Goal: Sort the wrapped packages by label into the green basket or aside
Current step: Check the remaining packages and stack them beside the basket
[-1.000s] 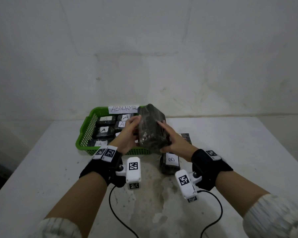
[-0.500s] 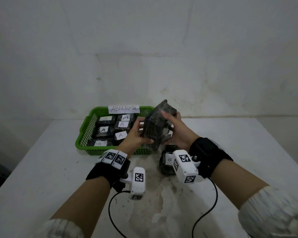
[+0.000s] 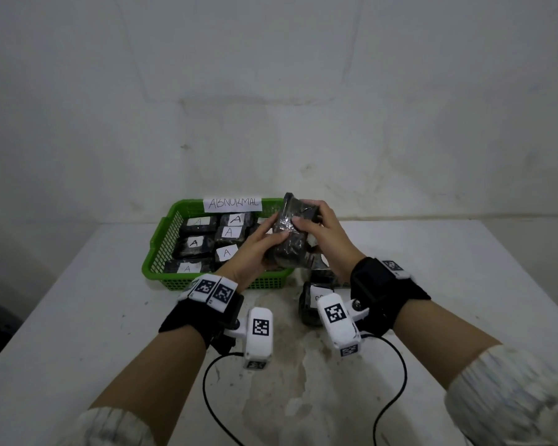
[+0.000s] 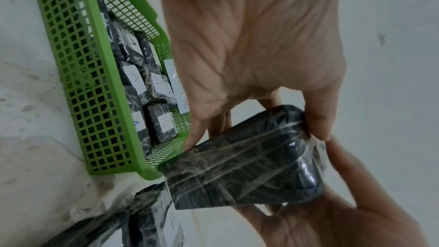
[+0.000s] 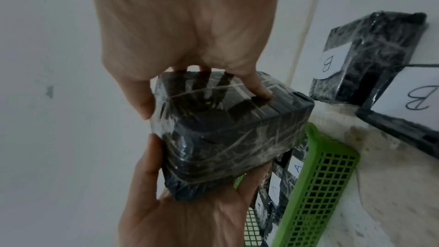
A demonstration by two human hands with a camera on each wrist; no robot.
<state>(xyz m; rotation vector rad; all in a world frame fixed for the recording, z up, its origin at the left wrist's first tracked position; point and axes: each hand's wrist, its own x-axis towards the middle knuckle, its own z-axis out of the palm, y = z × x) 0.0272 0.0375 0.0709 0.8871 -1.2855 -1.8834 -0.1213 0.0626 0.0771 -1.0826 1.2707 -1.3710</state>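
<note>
Both hands are gripping one black rectangular package wrapped in clear film [image 3: 290, 235], holding it in the air just above the near right corner of the green plastic lattice basket [image 3: 161, 249]. The left hand [image 3: 255, 252] is cradling the lower end, thumb laid along one edge and fingers curled beneath. The right hand [image 3: 324, 235] is clamping the upper end, fingertips [image 5: 262, 89] pressing on the top face. No label is showing on any visible face of this package in the three views, so its class cannot be told; judging from the two-handed hold, the person is probably turning it to find the label.

The sorting appears well under way. Inside the basket, which is carrying a white paper sign lettered "ABNORMAL" [image 3: 233, 203] on its far rim, several film-wrapped black packages marked "A" [image 3: 227, 232] are lying flat side by side, filling much of the floor. To the right of the basket, on the white bench [image 3: 464, 284], a small group of similar packages marked "B" [image 5: 370, 53] is standing aside; the right wrist view is showing at least two of them.

What seems to remain is reading and placing the held package. Whether more unsorted ones are waiting cannot be told, since part of the bench is hidden behind the arms.
</note>
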